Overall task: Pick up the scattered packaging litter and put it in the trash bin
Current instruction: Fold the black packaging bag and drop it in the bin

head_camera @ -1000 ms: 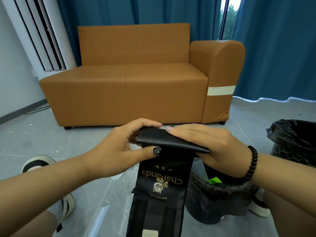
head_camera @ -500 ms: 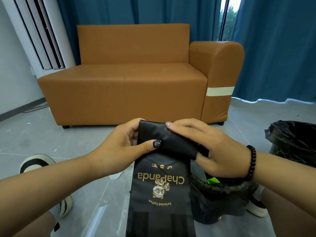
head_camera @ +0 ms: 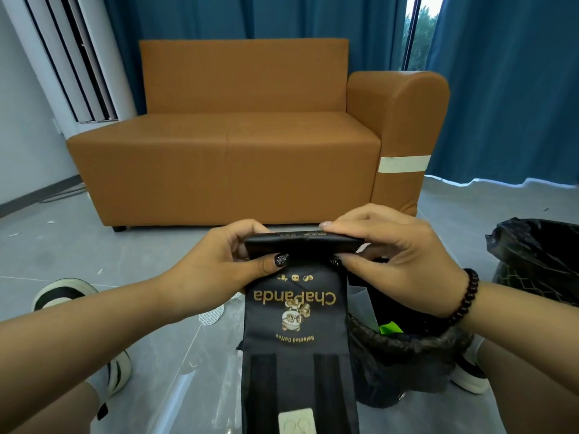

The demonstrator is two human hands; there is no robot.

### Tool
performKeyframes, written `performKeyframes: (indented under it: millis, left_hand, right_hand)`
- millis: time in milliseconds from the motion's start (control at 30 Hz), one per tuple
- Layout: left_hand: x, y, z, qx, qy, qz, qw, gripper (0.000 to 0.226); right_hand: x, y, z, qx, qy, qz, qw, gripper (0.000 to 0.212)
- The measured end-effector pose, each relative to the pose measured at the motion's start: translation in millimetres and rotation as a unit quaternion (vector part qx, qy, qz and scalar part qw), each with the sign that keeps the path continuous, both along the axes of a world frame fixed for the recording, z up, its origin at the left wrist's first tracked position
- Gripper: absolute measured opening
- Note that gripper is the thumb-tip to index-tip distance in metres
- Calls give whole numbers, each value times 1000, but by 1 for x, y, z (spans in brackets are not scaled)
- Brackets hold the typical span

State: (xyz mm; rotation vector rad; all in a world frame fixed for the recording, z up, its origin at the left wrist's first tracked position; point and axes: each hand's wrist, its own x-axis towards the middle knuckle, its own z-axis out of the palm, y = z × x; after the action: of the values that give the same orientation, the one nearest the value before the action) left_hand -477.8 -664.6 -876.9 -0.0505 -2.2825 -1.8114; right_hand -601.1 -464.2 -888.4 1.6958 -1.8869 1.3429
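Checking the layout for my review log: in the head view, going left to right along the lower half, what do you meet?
Left shoe → left hand → black ChaPanda bag → right hand → small lined trash bin → larger black-bagged bin.

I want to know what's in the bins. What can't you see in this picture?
- Small bin, head view: only a green scrap shows; the coffee bag and right hand hide the rest.
- Second bin: cut off by the right edge.
- Coffee bag's bottom: cut off by the lower edge.
- Its folded end: covered by the left hand and right hand.
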Motion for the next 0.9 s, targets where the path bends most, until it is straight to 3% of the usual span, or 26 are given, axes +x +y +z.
performKeyframes:
  millis: [167, 333, 467, 633, 733, 833, 900]
  left_hand:
    - [-1, -3, -5, -4, -59, -3, 998, 20]
    - [2, -13, -5, 2, -104, -60, 993, 80]
    - [4, -12, -7, 3, -83, -24, 996, 56]
    - [5, -6, 1, -24, -16, 31, 999, 40]
    - [5, -6, 3, -42, 8, 32, 999, 35]
    - [5, -7, 3, -27, 15, 18, 999, 35]
    - [5, -6, 1, -8, -7, 8, 1000, 30]
  right_hand:
    - [-1, 3, 4, 10, 179, -24, 984, 33]
    - [-5, 5, 3, 16, 235, -32, 971, 35]
    - [-5, 4, -1, 46, 226, -23, 973, 44]
    - [3, 3, -7, 71, 68, 8, 995, 44]
    - [7, -1, -12, 72, -51, 1, 996, 57]
    - [12, -6, -13, 63, -225, 35, 972, 56]
    - [14, -8, -12, 48, -281, 50, 957, 54]
